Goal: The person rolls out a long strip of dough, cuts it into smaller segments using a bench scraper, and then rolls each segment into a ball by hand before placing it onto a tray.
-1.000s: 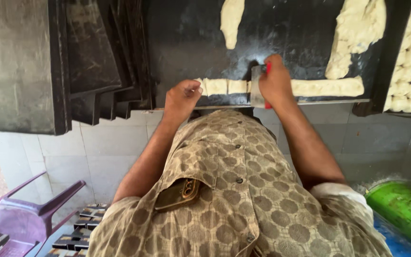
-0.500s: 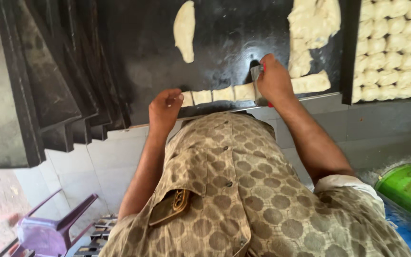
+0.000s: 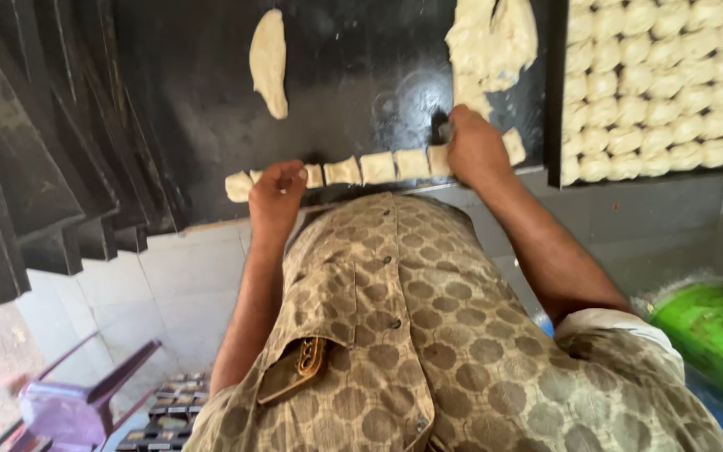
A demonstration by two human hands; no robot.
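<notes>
Cutting a pale dough rope (image 3: 378, 167) into pieces on the black surface (image 3: 353, 75), frame centre.
Right hand (image 3: 474, 149) closed on small metal cutter (image 3: 443, 131); left hand (image 3: 276, 188) fingers curled, steadying the rope's end pieces. Next cut likely needs the blade shifted along.

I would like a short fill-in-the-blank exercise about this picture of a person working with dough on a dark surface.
1. The left hand rests on a row of cut dough pieces lying along the near edge of the ____ work surface.
2. The right hand grips a small ____ tool.
3. The tray beside the right hand is filled with ____ pieces.
4. A ____ plastic chair stands low at the left.

Missing words: black; cutting; dough; purple
</notes>
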